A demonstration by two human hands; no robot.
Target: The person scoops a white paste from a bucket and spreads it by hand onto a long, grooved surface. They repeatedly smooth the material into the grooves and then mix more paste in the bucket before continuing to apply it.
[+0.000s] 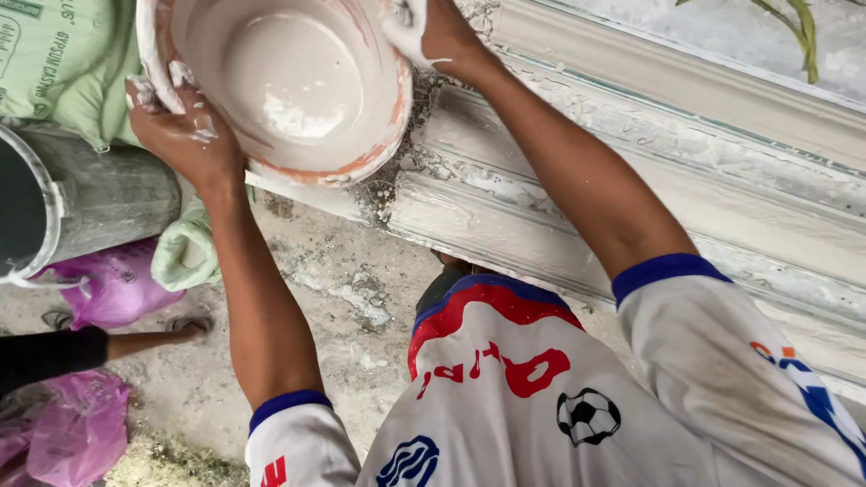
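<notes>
From the head camera I look down at the plaster bucket (298, 86), which I hold up in front of me with both hands. My left hand (185, 135) grips its rim on the left side: the fingers (144, 90) are curled over the edge and closed on it, and they are smeared with white plaster. My right hand (433, 32) holds the rim on the opposite side; the fingers there go out of the top of the picture, so I cannot tell how they are bent, only that the hand presses on the edge.

The bucket is round, orange under a thick pale crust. Inside it there is a smooth, wet, cream-coloured plaster with a few lumps on its surface.

Just under and to the right of the bucket runs a long moulded cornice (631, 207) with ridges, white and rough with dried crumbs. To the left of the bucket stands a grey metal drum (108, 194), and above it lies a light green sack (63, 63). Lower left of the bucket, pink plastic bags (108, 284) lie on the dusty concrete floor (316, 298), and another person's foot in a sandal (185, 326) is near them.
</notes>
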